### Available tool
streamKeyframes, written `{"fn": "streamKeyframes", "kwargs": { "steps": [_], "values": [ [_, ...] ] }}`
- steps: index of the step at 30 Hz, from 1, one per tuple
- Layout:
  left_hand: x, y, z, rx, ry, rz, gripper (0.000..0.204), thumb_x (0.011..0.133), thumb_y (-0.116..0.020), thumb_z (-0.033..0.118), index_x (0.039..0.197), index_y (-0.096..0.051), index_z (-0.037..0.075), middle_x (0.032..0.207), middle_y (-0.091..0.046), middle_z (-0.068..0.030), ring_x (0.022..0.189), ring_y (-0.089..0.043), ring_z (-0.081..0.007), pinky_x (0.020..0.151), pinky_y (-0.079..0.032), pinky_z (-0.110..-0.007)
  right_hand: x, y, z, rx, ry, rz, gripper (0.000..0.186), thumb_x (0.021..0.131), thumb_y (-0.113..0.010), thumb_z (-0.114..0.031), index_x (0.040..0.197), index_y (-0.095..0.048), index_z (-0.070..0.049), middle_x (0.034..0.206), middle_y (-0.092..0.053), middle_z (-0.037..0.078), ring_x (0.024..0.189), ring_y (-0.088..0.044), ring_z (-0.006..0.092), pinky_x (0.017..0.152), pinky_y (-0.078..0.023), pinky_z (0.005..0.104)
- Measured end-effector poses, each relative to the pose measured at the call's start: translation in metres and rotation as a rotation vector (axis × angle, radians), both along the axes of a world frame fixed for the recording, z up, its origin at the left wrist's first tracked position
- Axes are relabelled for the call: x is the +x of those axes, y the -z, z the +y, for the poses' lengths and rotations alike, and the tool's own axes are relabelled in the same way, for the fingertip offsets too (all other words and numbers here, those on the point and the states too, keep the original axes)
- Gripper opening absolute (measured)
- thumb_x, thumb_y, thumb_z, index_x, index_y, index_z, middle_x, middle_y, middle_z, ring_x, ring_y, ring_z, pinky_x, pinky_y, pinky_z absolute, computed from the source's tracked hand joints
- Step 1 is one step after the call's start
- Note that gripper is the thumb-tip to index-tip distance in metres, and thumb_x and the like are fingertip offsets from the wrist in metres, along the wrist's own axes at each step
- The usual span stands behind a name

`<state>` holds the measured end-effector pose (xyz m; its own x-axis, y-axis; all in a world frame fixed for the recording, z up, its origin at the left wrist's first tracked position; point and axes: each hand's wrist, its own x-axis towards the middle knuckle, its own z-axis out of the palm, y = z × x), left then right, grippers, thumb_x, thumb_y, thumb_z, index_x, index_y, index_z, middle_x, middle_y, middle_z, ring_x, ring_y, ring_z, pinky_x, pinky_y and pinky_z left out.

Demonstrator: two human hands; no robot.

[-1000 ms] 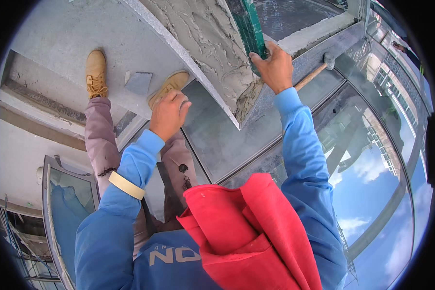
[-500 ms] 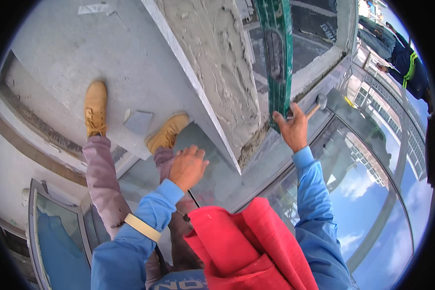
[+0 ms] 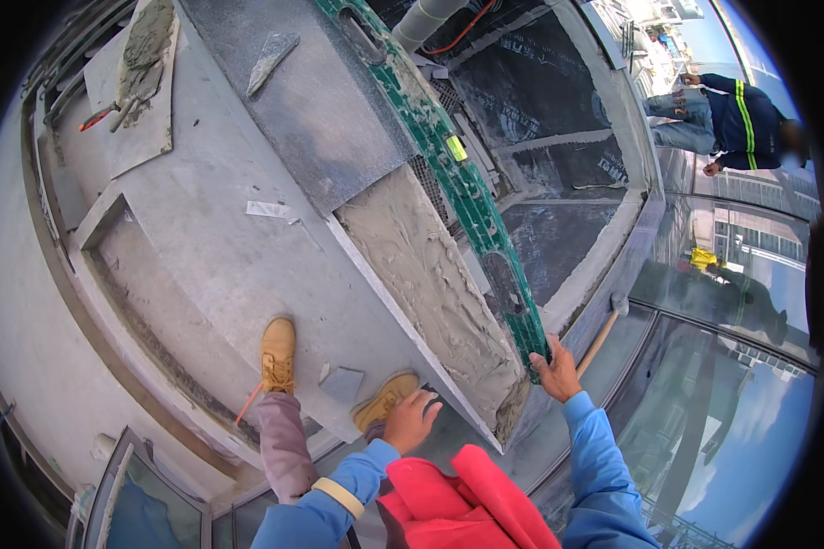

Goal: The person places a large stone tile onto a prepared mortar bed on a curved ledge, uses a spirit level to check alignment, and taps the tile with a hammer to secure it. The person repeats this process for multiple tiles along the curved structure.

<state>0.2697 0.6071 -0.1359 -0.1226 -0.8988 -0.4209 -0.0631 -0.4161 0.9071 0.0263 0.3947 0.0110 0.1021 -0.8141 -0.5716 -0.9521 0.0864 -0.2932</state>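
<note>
One long green spirit level (image 3: 449,174) runs from far centre to near right. One bed of wet grey mortar (image 3: 430,293) lies left of it. Two tan boots (image 3: 278,352) stand near, at centre-left. Two of the person's hands show: the left hand (image 3: 410,421) and the right hand (image 3: 558,368). One mortar-smeared board (image 3: 142,91) sits far left. One other person (image 3: 732,114) stands far right. One wooden-handled tool (image 3: 604,331) lies near right.

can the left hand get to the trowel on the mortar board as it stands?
Probably not. The left hand rests low by the tan boot, while the trowel lies on the mortar board at the slab's far end, apparently beyond arm's reach.
</note>
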Motion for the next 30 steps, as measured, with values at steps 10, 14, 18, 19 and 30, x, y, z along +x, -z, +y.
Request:
{"fn": "streamKeyframes", "kwargs": {
  "steps": [10,14,18,19,30],
  "values": [
    [-0.002,-0.14,-0.162,0.133,-0.722,0.982,0.061,0.107,-0.052,0.05,0.141,-0.052,-0.001,0.135,-0.061,-0.0117,0.111,-0.062,-0.0242,0.098,-0.05,-0.041,0.073,-0.128,0.085,-0.016,-0.047,-0.303,0.066,0.094,-0.072,-0.015,0.15,-0.044,0.006,0.129,-0.066,0.025,0.116,-0.067,0.0357,0.101,-0.05,0.0397],
    [0.06,-0.145,-0.215,0.124,-0.738,1.263,0.078,0.104,-0.038,0.068,0.144,-0.049,0.002,0.133,-0.061,-0.0119,0.107,-0.062,-0.0252,0.095,-0.052,-0.043,0.069,-0.163,0.114,-0.18,-0.194,-0.354,0.07,0.088,-0.078,-0.013,0.148,-0.045,0.004,0.11,-0.068,0.028,0.098,-0.068,0.0455,0.088,-0.054,0.0448],
    [0.16,-0.175,-0.291,0.002,-0.642,1.349,0.102,0.094,-0.03,0.085,0.144,-0.048,-0.003,0.14,-0.057,-0.0189,0.118,-0.06,-0.035,0.1,-0.05,-0.05,0.014,-0.217,0.174,-0.242,-0.234,-0.242,0.07,0.082,-0.083,-0.015,0.141,-0.051,0.004,0.095,-0.068,0.021,0.08,-0.066,0.0408,0.071,-0.054,0.0456],
    [0.185,-0.19,-0.308,-0.045,-0.611,1.335,0.104,0.094,-0.029,0.085,0.144,-0.047,-0.005,0.142,-0.056,-0.0201,0.121,-0.058,-0.0365,0.103,-0.048,-0.051,-0.003,-0.227,0.199,-0.146,-0.128,-0.2,0.069,0.087,-0.08,-0.02,0.147,-0.051,-0.004,0.101,-0.068,0.023,0.089,-0.067,0.0383,0.078,-0.053,0.0488],
    [0.367,-0.388,-0.42,-0.21,-0.762,0.748,0.092,0.104,-0.025,0.072,0.156,-0.03,-0.003,0.152,-0.045,-0.0274,0.139,-0.047,-0.0421,0.107,-0.045,-0.053,-0.149,-0.245,0.326,-0.281,-0.132,0.059,0.049,0.091,-0.071,-0.02,0.137,-0.062,-0.009,0.103,-0.067,0.022,0.092,-0.064,0.0434,0.077,-0.052,0.0528]
  ]
}}
